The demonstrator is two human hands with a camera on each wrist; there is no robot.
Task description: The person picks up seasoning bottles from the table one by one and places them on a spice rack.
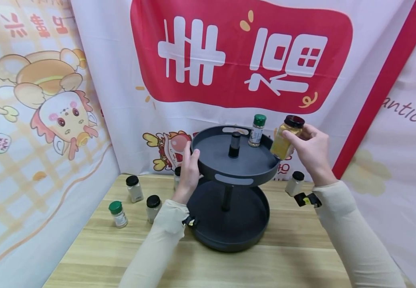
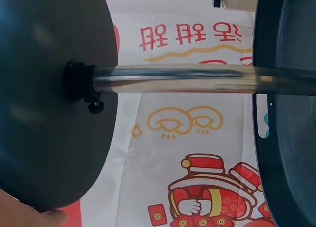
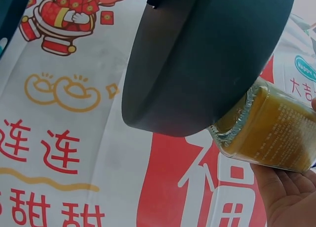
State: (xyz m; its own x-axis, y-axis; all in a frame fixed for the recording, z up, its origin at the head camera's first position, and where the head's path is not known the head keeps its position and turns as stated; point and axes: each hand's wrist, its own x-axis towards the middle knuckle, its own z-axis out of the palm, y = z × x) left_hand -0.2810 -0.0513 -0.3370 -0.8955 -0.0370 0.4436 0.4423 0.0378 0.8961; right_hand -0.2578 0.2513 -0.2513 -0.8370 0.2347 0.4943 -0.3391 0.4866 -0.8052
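Observation:
A black two-tier round turntable rack stands on the table. My left hand (image 1: pixel 189 172) rests at the left side of its upper tray (image 1: pixel 211 160), fingers extended against the wall. In the left wrist view, fingers (image 2: pixel 29 214) touch that tray near its edge. My right hand (image 1: pixel 312 148) grips a square glass jar (image 1: pixel 283 144) of yellow-brown powder with a black lid, tilted at the upper tray's right rim; the right wrist view shows the jar's base beside the tray wall. A green-capped spice bottle (image 1: pixel 256 131) stands on the upper tray, towards the back right.
Left of the rack on the wooden table (image 1: pixel 96 248) are a green-capped bottle (image 1: pixel 118 215) and black-capped jars (image 1: pixel 134 189), (image 1: pixel 153 209). Another black-capped jar (image 1: pixel 295 184) stands at right. The lower tray (image 1: pixel 229 224) sits below the post. Printed cloths hang behind.

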